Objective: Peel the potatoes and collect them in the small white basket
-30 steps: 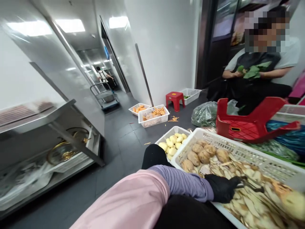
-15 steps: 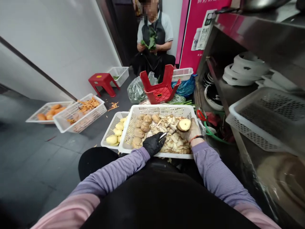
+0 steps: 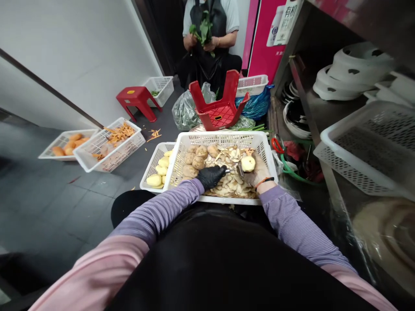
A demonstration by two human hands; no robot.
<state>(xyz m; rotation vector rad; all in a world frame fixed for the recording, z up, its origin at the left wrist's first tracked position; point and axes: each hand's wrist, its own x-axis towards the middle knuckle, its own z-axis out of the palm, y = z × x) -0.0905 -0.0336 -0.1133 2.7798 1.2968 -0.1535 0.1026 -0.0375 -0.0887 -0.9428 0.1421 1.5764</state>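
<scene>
My left hand, in a black glove, is closed round the handle of a peeler. The peeler's head is close to the left side of a partly peeled potato; whether it touches I cannot tell. My right hand holds that potato, pale flesh facing up, with an orange and black band at the wrist. Both hands are over a white plastic basket in front of my lap. Potato peelings cover its middle and right, and unpeeled potatoes sit at its left.
Left of the basket, a smaller one holds peeled potatoes. Further left are baskets of orange peelings and orange vegetables. An upturned red stool lies ahead. Beyond it a person holds green leaves. Metal shelving stands at right.
My view has tilted down. The potato in my right hand has turned and shows more pale flesh. The peeler has shifted to point toward the potato's side.
</scene>
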